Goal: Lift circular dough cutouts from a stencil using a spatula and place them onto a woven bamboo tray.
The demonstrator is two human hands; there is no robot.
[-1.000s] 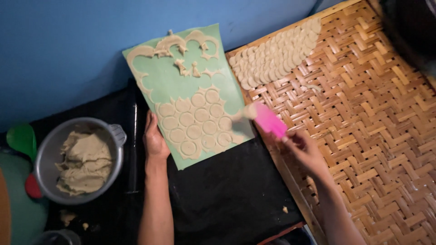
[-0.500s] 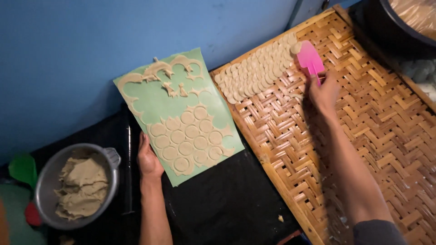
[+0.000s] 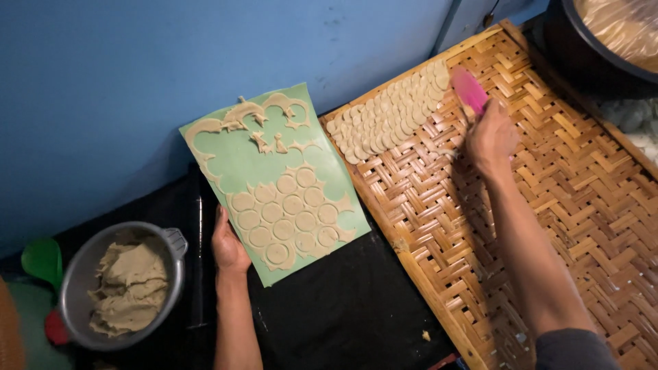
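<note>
My right hand (image 3: 491, 136) grips a pink spatula (image 3: 469, 90) over a woven bamboo tray (image 3: 548, 205), its blade next to overlapping rows of round dough discs (image 3: 387, 118) at the tray's far end. My left hand (image 3: 228, 245) rests on the near left edge of a green mat (image 3: 257, 161). On the mat lies a rolled dough sheet cut into several circles (image 3: 288, 216), with ragged dough scraps (image 3: 264, 116) along its far side.
A metal bowl of dough (image 3: 123, 288) stands at the lower left on a black surface (image 3: 343, 315), with green and red utensils (image 3: 42, 260) beside it. A blue wall (image 3: 137, 68) lies behind. A dark pot (image 3: 603, 41) sits at the top right.
My right hand carried the pink spatula from the mat's right edge across the bamboo tray to the rows of discs. My left hand stayed on the mat.
</note>
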